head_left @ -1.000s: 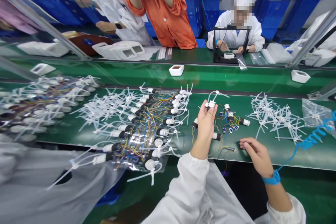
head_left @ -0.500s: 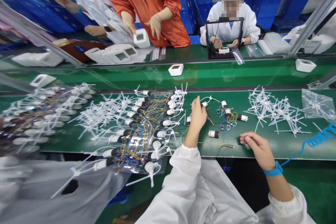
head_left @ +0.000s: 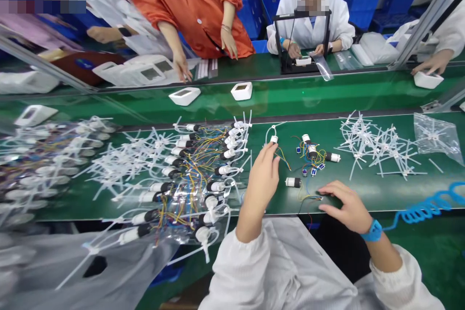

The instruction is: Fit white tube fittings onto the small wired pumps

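My left hand (head_left: 263,172) lies over the green bench, its fingers stretched forward. Its fingertips reach the lower end of a small black-and-white cylindrical pump (head_left: 274,140) fitted with a clear branched tube (head_left: 269,131); whether they touch it I cannot tell. Beneath the palm the view is blocked. My right hand (head_left: 343,203) hovers near the bench's front edge with thumb and fingers apart, holding nothing visible. Close to its fingertips are thin coloured wires (head_left: 308,197) and a loose pump (head_left: 293,182). Beyond lies a cluster of wired pumps (head_left: 311,150).
Many tubed pumps (head_left: 218,186) stand in rows at left, beside a heap of branched tubes (head_left: 131,152). Another tube pile (head_left: 378,145) and a clear bag (head_left: 438,138) lie right. A coiled blue cord (head_left: 425,208) runs from my right wristband. Co-workers sit across the green conveyor (head_left: 308,94).
My left hand has drawn back towards me, uncovering the tubed pump. My right hand has shifted left, its fingers spreading. Across the conveyor, the orange-sleeved person has let go of a white device.
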A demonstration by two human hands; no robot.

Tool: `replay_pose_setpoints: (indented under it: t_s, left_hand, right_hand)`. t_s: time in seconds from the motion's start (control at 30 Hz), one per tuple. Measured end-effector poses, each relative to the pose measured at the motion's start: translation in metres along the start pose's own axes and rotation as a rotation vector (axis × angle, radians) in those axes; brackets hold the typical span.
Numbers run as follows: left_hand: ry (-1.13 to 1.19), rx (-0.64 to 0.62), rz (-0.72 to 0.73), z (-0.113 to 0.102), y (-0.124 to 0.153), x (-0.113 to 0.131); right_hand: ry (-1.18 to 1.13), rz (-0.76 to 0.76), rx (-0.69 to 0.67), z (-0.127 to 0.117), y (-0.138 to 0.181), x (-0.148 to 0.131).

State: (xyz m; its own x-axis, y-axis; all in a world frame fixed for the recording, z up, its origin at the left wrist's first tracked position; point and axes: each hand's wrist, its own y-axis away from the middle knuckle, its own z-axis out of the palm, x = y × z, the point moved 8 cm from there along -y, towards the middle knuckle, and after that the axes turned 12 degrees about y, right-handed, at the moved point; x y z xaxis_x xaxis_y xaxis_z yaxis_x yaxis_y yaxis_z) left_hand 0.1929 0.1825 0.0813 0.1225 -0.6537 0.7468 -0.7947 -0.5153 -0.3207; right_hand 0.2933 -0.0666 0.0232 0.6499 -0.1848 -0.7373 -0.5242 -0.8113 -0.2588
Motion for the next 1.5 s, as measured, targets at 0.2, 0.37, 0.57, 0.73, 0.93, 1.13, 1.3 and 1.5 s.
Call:
replay_pose_setpoints:
  t_s: [0.2, 0.37, 0.57, 0.73, 0.93, 1.13, 1.3, 1.5]
  left_hand:
    - [0.222, -0.159, 0.101, 0.012, 0.049, 0.037]
    - [0.284, -0.197, 0.196, 0.037, 0.072, 0.039]
    - [0.316, -0.210, 0.221, 0.062, 0.074, 0.044]
    - [0.284, -0.224, 0.256, 0.076, 0.071, 0.045]
    - [0.151, -0.352, 0.255, 0.104, 0.045, 0.049]
    - [-0.147, -0.490, 0.217, 0.128, 0.024, 0.058]
    - [-0.200, -0.486, 0.130, 0.134, 0.018, 0.055]
    - [-0.143, -0.473, 0.074, 0.130, 0.016, 0.041]
  right_hand:
    - [0.075, -0.001, -0.058, 0.010, -0.004, -0.009]
    - [-0.167, 0.050, 0.025, -0.014, 0.002, -0.012]
    - [-0.380, 0.140, 0.141, -0.030, 0.015, -0.012]
    - [-0.382, 0.129, 0.150, -0.035, 0.025, -0.024]
    - [-0.358, 0.143, 0.137, -0.038, 0.030, -0.028]
    - [-0.362, 0.135, 0.089, -0.030, 0.033, -0.030]
    - [-0.366, 0.130, 0.053, -0.026, 0.038, -0.028]
    - [-0.389, 0.122, 0.034, -0.026, 0.040, -0.027]
